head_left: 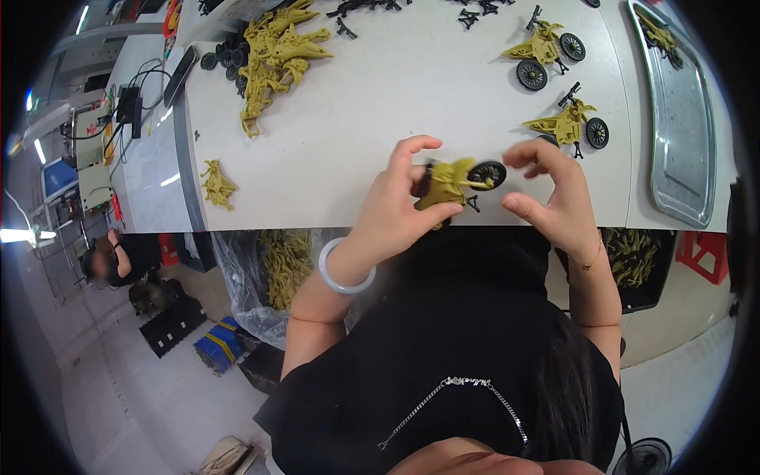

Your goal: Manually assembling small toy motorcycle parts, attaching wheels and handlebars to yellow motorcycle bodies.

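We've got the yellow toy motorcycle (450, 172) pinched in our left hand (396, 204), while our right hand (560, 194) hangs half-open with nothing visible in it. Honestly, one bump on that black wheel (487, 175) and the bike could probably twist out of our one-handed grip. It's between our hands, over the table's near edge. Far right: two similar bikes (545, 49). Far left: piled yellow body parts (277, 51).

Tabletop (380, 99) brightly lit; lamp (30, 236) glare far L; fisheye bend, blk corners.
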